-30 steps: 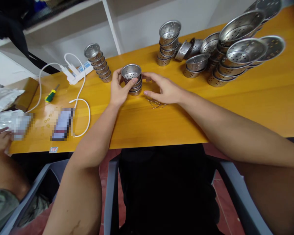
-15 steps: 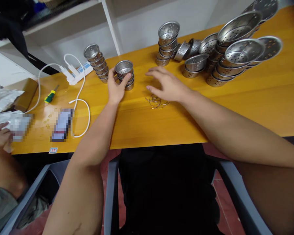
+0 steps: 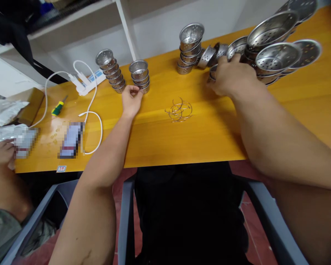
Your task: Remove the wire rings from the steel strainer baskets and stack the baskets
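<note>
The perforated cup stack (image 3: 139, 70) now stands farther back on the worktop (image 3: 160, 143), just beside another cup stack (image 3: 109, 66). The left hand (image 3: 131, 103) has dropped to its base, fingers curled; whether that grip is closed, I cannot tell. The right hand (image 3: 234, 79) has left the wire rings (image 3: 179, 111) for the low cups (image 3: 213, 70), fingertips hidden, grip unclear. The stack seems placed, attention shifting rightward.

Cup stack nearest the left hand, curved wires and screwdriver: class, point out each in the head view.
Cup stack (image 3: 140, 77): head view, outer wall below the top rim.
Curved wires (image 3: 179, 110): head view, middle of the cluster.
Screwdriver (image 3: 57, 108): head view, handle.
</note>
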A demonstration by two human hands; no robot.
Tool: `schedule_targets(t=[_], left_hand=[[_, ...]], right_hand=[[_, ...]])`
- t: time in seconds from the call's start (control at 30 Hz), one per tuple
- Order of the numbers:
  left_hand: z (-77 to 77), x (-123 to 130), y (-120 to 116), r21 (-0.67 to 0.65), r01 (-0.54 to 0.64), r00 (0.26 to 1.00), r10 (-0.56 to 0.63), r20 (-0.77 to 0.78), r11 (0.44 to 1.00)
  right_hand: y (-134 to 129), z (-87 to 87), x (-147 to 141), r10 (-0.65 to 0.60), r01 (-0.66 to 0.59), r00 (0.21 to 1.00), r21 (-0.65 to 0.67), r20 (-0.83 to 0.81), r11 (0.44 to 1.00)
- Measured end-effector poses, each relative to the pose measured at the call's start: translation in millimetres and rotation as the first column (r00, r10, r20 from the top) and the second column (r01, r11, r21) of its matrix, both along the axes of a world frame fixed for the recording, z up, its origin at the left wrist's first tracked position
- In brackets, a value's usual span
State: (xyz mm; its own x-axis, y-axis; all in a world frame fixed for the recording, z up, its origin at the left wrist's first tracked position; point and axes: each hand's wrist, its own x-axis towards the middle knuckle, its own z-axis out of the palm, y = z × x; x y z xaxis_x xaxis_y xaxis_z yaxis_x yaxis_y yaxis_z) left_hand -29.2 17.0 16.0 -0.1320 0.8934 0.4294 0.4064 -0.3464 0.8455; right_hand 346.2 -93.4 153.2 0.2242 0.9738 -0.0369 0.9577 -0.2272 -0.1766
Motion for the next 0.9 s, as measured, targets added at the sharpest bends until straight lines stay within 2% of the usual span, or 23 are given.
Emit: schedule_targets(t=[0.1,0.17,0.27,0.37,0.47,0.53,0.57,0.6,0.67,0.73,0.8,0.9], left_hand=[[6.5,7.9,-8.7,0.001,0.036,0.999,-0.036,-0.025,0.999],[5.1,8.1,-8.7,0.016,0.066,0.998,-0.066,-0.01,0.998],[0.7,6.3,-7.6,0.107,0.159,0.987,-0.16,0.006,0.982],[-0.7,9.7,-13.5,0.205,0.314,0.947,-0.321,0.0,0.927],[-2.4,21.3,-25.7,0.192,0.451,0.888,-0.46,0.003,0.872],[-5.6,31.6,-33.9,0.156,0.515,0.852,-0.523,0.017,0.843],[-7.4,36.6,-37.4,0.137,0.544,0.834,-0.552,0.024,0.828],[-8.9,41.0,-40.4,0.116,0.575,0.814,-0.581,0.026,0.81],[-9.3,47.2,-45.2,0.064,0.631,0.775,-0.632,0.008,0.774],[-6.1,49.2,-48.8,0.014,0.661,0.75,-0.661,-0.019,0.75],[-0.8,48.1,-51.8,-0.015,0.661,0.75,-0.661,-0.014,0.751],[4.4,45.4,-54.7,-0.034,0.647,0.762,-0.642,0.085,0.762]], right_hand=[[1.7,-1.6,3.6,-0.036,0.038,0.999,-0.076,0.039,0.996],[2.4,-4.4,3.0,-0.009,0.011,0.999,-0.059,0.044,0.998],[1.4,-8.0,0.2,0.033,-0.033,0.999,-0.008,0.024,0.999],[-1.4,-9.8,-1.7,0.083,-0.081,0.996,0.068,-0.029,0.994],[-1.7,-18.4,-4.2,0.256,-0.229,0.96,0.204,-0.117,0.952],[1.4,-33.2,-10.5,0.447,-0.354,0.853,0.332,-0.269,0.875],[3.5,-43.2,-15.8,0.539,-0.392,0.751,0.398,-0.382,0.829],[5.7,-54.1,-22.5,0.613,-0.413,0.617,0.459,-0.494,0.786],[8.7,-75.0,-38.2,0.684,-0.421,0.32,0.549,-0.655,0.723],[8.7,-89.0,-53.3,0.701,-0.421,0.129,0.602,-0.701,0.679],[5.6,-93.3,-64.1,0.704,-0.397,0.034,0.637,-0.709,0.66],[-2.0,-86.8,-71.1,0.687,-0.367,-0.043,0.651,-0.726,0.665]])
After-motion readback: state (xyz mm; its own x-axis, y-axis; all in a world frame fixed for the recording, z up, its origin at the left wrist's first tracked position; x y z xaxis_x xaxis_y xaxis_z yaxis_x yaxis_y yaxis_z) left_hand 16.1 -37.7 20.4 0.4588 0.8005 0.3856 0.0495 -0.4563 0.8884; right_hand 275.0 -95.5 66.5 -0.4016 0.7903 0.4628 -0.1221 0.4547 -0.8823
